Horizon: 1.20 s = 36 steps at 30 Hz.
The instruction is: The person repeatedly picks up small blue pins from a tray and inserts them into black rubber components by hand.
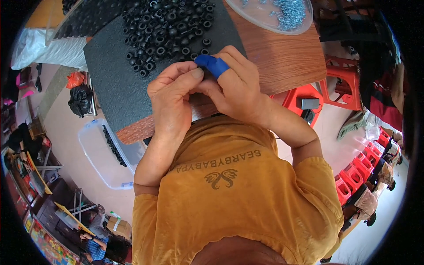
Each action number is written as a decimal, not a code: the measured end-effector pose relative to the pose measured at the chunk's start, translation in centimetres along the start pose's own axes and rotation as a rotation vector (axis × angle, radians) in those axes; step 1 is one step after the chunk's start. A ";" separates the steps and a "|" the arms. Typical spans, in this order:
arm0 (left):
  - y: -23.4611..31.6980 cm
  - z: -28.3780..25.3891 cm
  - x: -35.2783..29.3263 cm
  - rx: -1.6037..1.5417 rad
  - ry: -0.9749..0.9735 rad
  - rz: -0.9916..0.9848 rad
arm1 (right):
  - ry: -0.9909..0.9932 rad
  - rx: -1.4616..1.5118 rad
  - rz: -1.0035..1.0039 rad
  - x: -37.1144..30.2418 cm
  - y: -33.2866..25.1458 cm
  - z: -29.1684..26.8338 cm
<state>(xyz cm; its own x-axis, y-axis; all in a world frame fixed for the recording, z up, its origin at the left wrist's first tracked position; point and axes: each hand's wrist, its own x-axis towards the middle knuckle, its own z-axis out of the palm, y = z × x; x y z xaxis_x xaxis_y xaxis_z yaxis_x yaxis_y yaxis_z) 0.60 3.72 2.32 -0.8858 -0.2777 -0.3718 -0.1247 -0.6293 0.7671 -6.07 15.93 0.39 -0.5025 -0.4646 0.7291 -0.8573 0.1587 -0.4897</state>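
My left hand [170, 99] and my right hand [240, 86] meet over the near edge of the table, fingertips pressed together. Both are closed in a pinch. Whatever lies between the fingers is mostly hidden; only a dark bit shows by the left thumb. A blue finger cover [216, 66] wraps the right index finger. Just beyond the fingertips, a heap of small black ring-shaped parts [172, 33], hollow in the middle, lies on a dark grey mat [110, 73].
Small blue metallic pieces [289, 15] fill part of a clear round tub at the far right of the wooden table [282, 62]. A clear plastic bin [95, 154] with black parts stands on the floor at left. Red stools [353, 176] and other people are at right.
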 end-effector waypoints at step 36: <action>-1.7 0.9 -1.4 0.445 0.043 0.194 | -0.169 -0.192 -0.385 0.0 1.2 -1.0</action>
<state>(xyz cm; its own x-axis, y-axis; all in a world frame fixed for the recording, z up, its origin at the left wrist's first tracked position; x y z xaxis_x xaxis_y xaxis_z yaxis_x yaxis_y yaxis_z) 1.64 5.79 2.02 -0.8936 -0.3948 -0.2137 -0.1462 -0.1941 0.9700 -7.24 17.03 0.27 -0.1314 -0.6544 0.7446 -0.9912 0.0976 -0.0892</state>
